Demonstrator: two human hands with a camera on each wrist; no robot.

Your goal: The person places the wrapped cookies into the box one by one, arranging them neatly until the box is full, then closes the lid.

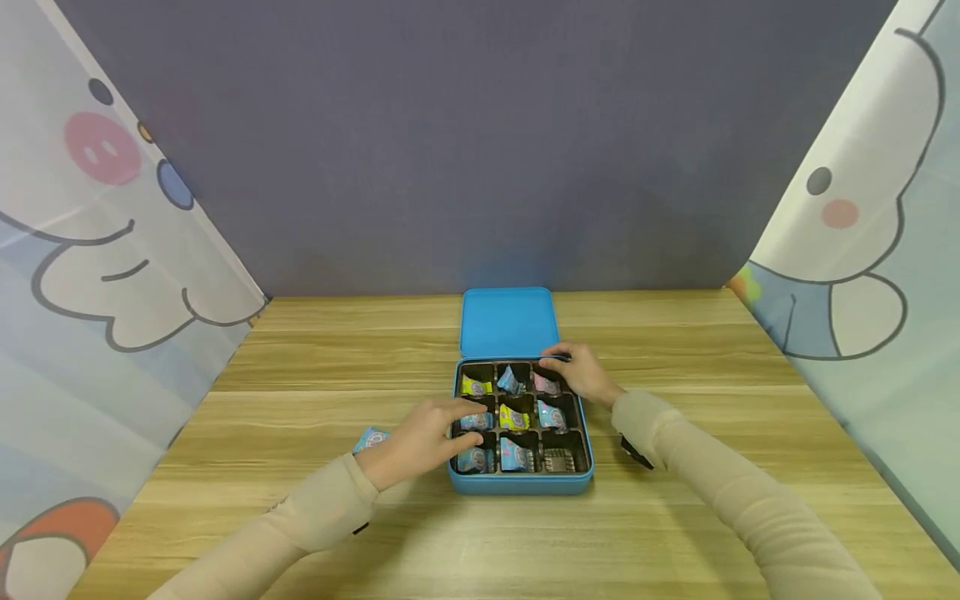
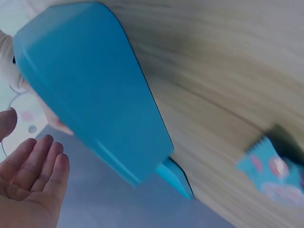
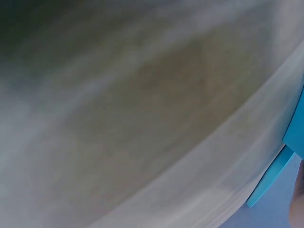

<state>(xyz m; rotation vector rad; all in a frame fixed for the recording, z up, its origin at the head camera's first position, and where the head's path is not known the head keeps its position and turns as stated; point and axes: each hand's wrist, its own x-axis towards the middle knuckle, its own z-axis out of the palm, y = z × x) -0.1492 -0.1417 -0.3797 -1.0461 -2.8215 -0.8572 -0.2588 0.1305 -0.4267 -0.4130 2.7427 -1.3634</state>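
Observation:
A blue tin [image 1: 521,484] lies on the table with its lid [image 1: 510,322] folded back; a dark divided tray sits inside. Wrapped candies fill most compartments, among them a yellow candy [image 1: 513,418], a pink candy [image 1: 547,384] and several blue ones. Only the ridged floor shows in the front right compartment [image 1: 559,460]. My left hand [image 1: 429,437] hovers over the tin's left side, fingers extended and thumb apart, holding nothing. At the back right corner, beside the pink candy, my right hand [image 1: 587,373] has its fingers over the tin's rim. Sleeve fabric covers most of the right wrist view.
A blue-wrapped candy [image 2: 273,171] lies on the wooden table [image 1: 315,367] left of the tin, partly behind my left wrist in the head view. A grey panel [image 1: 480,150] stands behind the table, with cartoon-printed curtains [image 1: 847,250] at both sides.

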